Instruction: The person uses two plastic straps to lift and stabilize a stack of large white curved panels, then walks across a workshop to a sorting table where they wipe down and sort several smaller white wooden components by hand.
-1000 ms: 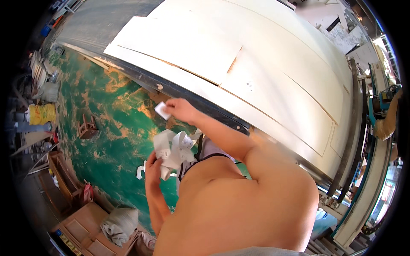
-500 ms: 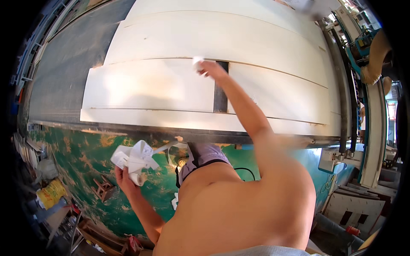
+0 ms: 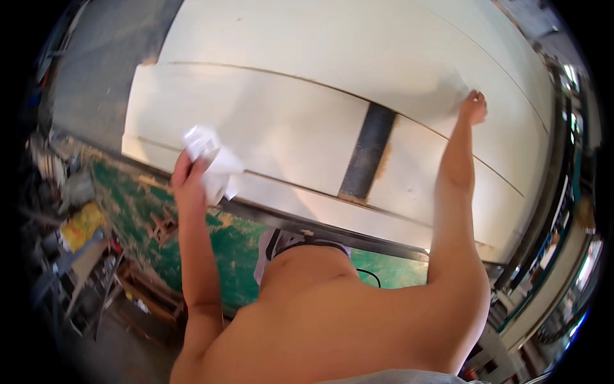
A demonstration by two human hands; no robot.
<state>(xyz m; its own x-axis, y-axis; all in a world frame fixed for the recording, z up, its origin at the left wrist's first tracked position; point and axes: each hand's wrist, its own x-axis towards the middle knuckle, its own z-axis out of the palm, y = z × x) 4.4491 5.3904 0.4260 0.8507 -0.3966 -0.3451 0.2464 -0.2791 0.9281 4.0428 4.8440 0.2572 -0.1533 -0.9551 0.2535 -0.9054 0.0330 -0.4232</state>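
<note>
A roll of white paper labels [image 3: 219, 169] with a loose, crumpled strip is gripped in my left hand [image 3: 190, 182], over the near edge of the worktable at the left. My right arm reaches far to the right across the white boards. At its end my right hand [image 3: 474, 109] is low over or touching a long white board [image 3: 358, 54], its fingers drawn together; whatever is between them is too small to make out. Nearer me lie a shorter white panel [image 3: 256, 121] and another white panel [image 3: 416, 169], with a dark gap [image 3: 369, 150] between them.
The table's dark surface [image 3: 121, 48] shows at the left, and its dark front edge [image 3: 307, 232] runs before my waist. A green, dust-marked floor [image 3: 240, 256] lies below. Wooden scraps and a yellow bag [image 3: 83, 227] are at lower left; machine rails [image 3: 543, 269] stand at right.
My right hand has swung right along the boards, and the white label it held no longer shows clearly. My left hand has lifted the label roll up to the table edge. The view has turned.
</note>
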